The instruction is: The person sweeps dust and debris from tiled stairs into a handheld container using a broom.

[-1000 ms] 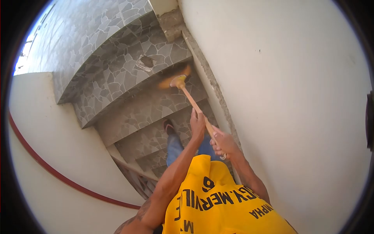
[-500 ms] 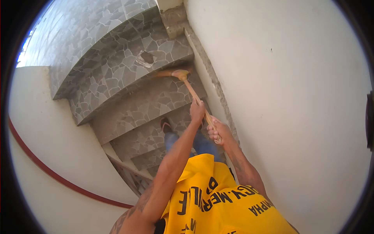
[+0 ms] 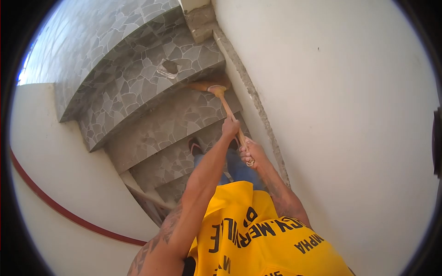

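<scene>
Broom [image 3: 226,106], one: held aslant, its handle run out ahead of both sets of fingers; bristles [image 3: 202,86] spread beyond the left fingers, at the foot of a riser, near the wall [image 3: 322,115].
Left hand [image 3: 230,126]: fingers closed around the handle, nearer the bristles.
Right hand [image 3: 252,154]: fingers closed around the handle near its end; loop [image 3: 250,163] seen just below them.
Step [image 3: 179,115], stone-patterned: set ahead and left of the left fingers.
Patch [image 3: 170,67], dark, pale-edged: found on the next step up, beyond the left fingers.
Foot [image 3: 195,146], sandalled: placed left of the right fingers.
Handling, as judged: corner best worked with bristles kept low; short strokes best drawn away from the wall, steered by the left hand, steadied by the right; knuckles best kept off the wall.
</scene>
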The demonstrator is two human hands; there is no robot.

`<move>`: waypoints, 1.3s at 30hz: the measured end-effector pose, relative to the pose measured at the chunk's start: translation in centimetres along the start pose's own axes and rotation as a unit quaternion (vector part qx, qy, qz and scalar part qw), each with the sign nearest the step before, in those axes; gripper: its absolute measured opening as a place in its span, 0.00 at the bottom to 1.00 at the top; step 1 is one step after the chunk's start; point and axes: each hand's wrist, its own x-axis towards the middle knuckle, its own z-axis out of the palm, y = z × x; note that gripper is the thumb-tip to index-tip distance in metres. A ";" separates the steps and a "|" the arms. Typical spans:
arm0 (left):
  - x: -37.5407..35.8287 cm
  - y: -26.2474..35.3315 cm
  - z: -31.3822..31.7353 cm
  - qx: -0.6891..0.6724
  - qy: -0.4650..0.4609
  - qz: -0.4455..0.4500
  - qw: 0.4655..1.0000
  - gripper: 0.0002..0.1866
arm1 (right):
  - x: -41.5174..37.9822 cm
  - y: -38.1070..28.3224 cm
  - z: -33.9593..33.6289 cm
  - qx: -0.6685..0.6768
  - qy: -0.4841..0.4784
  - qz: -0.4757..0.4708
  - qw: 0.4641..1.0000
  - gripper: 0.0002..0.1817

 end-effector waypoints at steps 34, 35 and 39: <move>-22.1 -5.0 -2.9 -0.303 -0.229 -0.128 0.916 0.32 | -14.3 17.8 5.9 -0.048 0.218 -0.076 0.972 0.21; -22.4 -4.0 -4.6 -0.328 -0.220 -0.098 0.914 0.32 | -14.8 17.6 7.5 -0.050 0.206 -0.088 0.973 0.21; -16.6 -2.7 -9.1 -0.354 -0.181 -0.031 0.917 0.32 | -10.1 15.1 11.0 -0.050 0.151 -0.111 0.981 0.19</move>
